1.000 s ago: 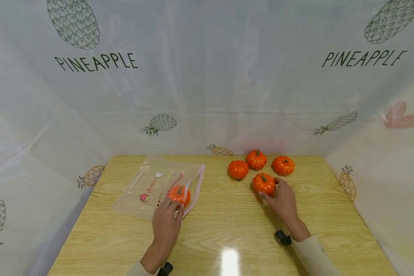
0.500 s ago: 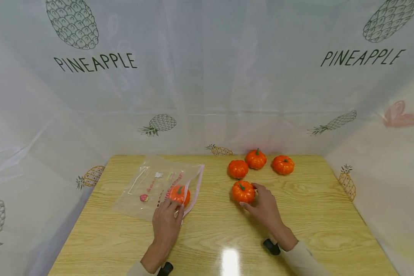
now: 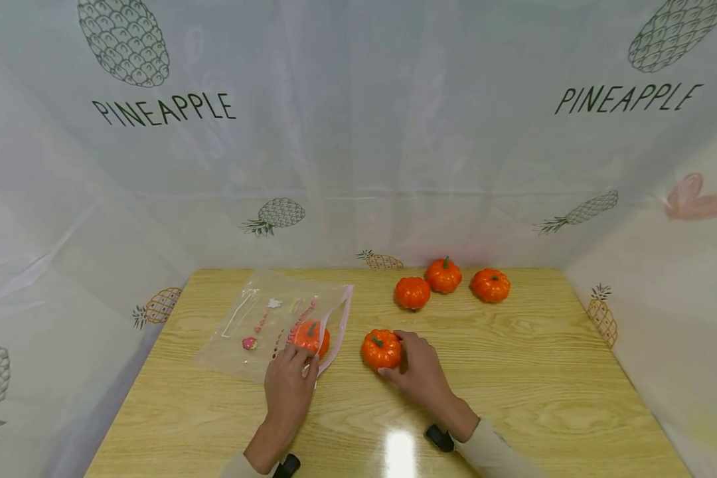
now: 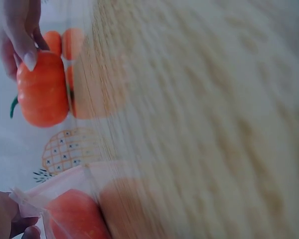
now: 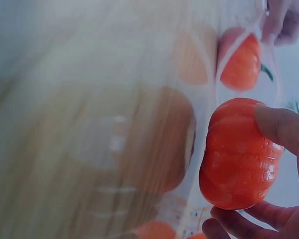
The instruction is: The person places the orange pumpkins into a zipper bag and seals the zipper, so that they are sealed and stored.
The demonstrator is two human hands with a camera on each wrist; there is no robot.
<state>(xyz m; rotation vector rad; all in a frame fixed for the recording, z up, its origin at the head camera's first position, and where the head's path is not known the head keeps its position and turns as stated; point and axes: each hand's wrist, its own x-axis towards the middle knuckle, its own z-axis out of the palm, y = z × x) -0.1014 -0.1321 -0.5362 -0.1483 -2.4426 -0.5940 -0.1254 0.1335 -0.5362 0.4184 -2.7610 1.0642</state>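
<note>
My right hand (image 3: 421,375) grips a small orange pumpkin (image 3: 382,349) with a green stem, thumb on the near side and fingers on the far side. In the right wrist view this pumpkin (image 5: 241,154) seems slightly off the table. A clear zip bag (image 3: 233,332) with a pink edge and printed pictures lies at the left, its mouth facing right. Just inside that mouth sits another pumpkin (image 3: 311,337). My left hand (image 3: 289,385) pinches the bag's near edge at the mouth, as the left wrist view also shows with the bag film (image 4: 27,201) between the fingers.
Three more pumpkins stand at the back of the wooden table (image 3: 514,372): a left one (image 3: 412,293), a middle one (image 3: 443,276) and a right one (image 3: 490,285). A pale curtain (image 3: 358,133) printed with pineapples surrounds the table at the back and sides.
My right hand has carried its pumpkin left and a little nearer, from beside the back group towards the bag's mouth. The left hand and the bag have stayed in place.
</note>
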